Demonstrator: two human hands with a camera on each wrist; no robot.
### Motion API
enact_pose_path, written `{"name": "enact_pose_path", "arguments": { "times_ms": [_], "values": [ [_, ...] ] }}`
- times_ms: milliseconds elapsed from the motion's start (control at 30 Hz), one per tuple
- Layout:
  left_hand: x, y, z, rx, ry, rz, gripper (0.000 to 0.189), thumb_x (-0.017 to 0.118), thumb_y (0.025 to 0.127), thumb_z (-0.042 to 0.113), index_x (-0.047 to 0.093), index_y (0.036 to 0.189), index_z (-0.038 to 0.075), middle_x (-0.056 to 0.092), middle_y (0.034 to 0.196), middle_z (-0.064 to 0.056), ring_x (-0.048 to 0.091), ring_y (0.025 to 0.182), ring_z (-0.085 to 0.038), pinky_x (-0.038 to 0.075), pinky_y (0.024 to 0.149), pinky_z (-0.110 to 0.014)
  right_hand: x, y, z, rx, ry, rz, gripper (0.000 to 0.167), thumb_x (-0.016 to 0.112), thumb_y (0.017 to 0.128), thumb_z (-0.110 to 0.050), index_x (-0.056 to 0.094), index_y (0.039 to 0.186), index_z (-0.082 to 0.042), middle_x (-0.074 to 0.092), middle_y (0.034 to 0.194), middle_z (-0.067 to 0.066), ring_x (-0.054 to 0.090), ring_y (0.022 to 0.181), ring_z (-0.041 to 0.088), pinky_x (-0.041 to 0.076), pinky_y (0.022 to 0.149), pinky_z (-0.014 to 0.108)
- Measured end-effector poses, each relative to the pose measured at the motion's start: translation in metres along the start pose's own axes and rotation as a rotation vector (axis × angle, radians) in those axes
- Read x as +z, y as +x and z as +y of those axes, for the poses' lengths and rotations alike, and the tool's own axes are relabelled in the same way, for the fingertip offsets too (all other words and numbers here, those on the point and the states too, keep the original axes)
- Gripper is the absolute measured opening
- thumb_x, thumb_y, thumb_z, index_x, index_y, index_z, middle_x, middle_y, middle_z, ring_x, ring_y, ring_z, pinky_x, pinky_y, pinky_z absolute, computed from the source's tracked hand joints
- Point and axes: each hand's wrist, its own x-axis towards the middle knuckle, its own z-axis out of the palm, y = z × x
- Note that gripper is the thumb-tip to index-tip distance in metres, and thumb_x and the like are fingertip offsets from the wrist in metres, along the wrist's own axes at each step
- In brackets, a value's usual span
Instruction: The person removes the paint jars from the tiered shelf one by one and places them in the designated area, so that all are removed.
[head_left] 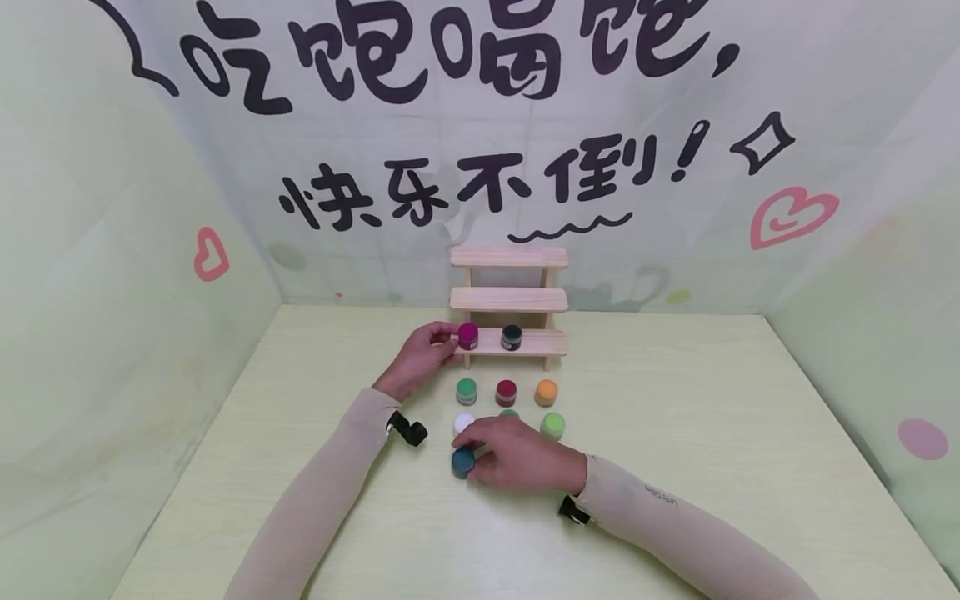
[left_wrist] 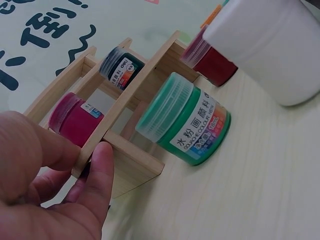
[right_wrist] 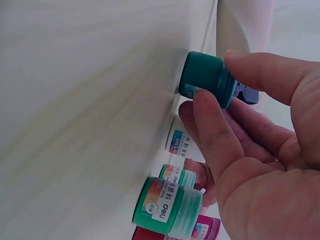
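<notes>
My left hand [head_left: 417,360] pinches the left end of the lowest board of a small wooden step stand [head_left: 508,298], beside a magenta paint jar [head_left: 468,336]. A black-looking paint jar [head_left: 512,337] shares that board. The left wrist view shows the thumb [left_wrist: 57,147] on top and a finger [left_wrist: 102,167] against the board's end. Nearer the front, my right hand [head_left: 528,454] holds a dark teal paint jar [head_left: 462,462] between thumb and fingers. In the right wrist view the teal jar [right_wrist: 205,77] stays close to the table; whether it touches is unclear.
Before the stand stand green [head_left: 467,392], dark red [head_left: 506,392] and orange [head_left: 546,392] jars. Behind the right hand are a white jar [head_left: 463,423], a partly hidden green jar [head_left: 509,414] and a light green jar [head_left: 552,426]. A printed cloth wall [head_left: 375,258] rises behind.
</notes>
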Motion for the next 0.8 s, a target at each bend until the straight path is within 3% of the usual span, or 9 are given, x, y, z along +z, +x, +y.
{"name": "enact_pose_path", "arguments": {
  "times_ms": [267, 500, 800],
  "values": [
    [0.001, 0.0, 0.001, -0.004, 0.002, 0.005, 0.031, 0.06, 0.105, 0.002, 0.061, 0.136, 0.0, 0.058, 0.126, -0.015, 0.065, 0.11, -0.02, 0.065, 0.098, -0.028, -0.014, -0.005, -0.001, 0.018, 0.155, 0.028, 0.035, 0.077, 0.097, -0.012, 0.07, 0.13, -0.003, 0.072, 0.131, 0.008, 0.071, 0.119, 0.014, 0.062, 0.095, 0.016],
    [0.0, 0.001, 0.0, -0.001, 0.013, 0.008, 0.031, 0.06, 0.105, 0.003, 0.061, 0.136, -0.001, 0.059, 0.126, -0.016, 0.067, 0.106, -0.02, 0.066, 0.096, -0.028, -0.026, -0.007, -0.001, -0.04, 0.063, 0.112, 0.033, 0.079, 0.096, -0.015, 0.072, 0.127, -0.005, 0.075, 0.123, 0.007, 0.076, 0.112, 0.023, 0.065, 0.095, 0.024],
    [0.0, 0.002, -0.002, -0.004, 0.017, 0.004, 0.03, 0.06, 0.106, 0.004, 0.061, 0.136, 0.001, 0.059, 0.126, -0.016, 0.068, 0.104, -0.019, 0.066, 0.094, -0.026, -0.038, -0.008, 0.005, -0.057, 0.13, 0.202, 0.032, 0.08, 0.095, -0.015, 0.073, 0.126, -0.009, 0.075, 0.121, 0.008, 0.074, 0.11, 0.023, 0.067, 0.095, 0.036]
  ]
}}
